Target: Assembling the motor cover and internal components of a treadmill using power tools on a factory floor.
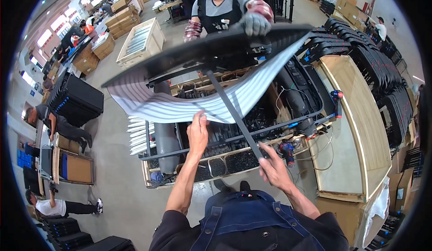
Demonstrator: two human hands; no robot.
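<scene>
Big board [180,55] up over the bench [145,172], two people at it!

Out to the board's left, a stack of black panels [74,100] sits on the floor; behind the board's left part is a wooden crate [157,37] of pale bars. White strips [137,136] fan out under that left end. And here's the board, tilted, a striped sheet [171,102] drooping off its near side! The left hand [198,134] is up below the sheet, fingers drawn together, tips at its lower edge; pinching or only touching, I cannot tell. A dark bar [236,116] slants down from the board. Over the far edge, a co-worker's gloved hand [256,24]! At the bar's lower end, the right hand [273,169], thumb and fingers parted; how firmly it grips, I cannot tell. Below the board's right part, a power drill [286,152]; farther right, a long wooden box [344,161].
</scene>
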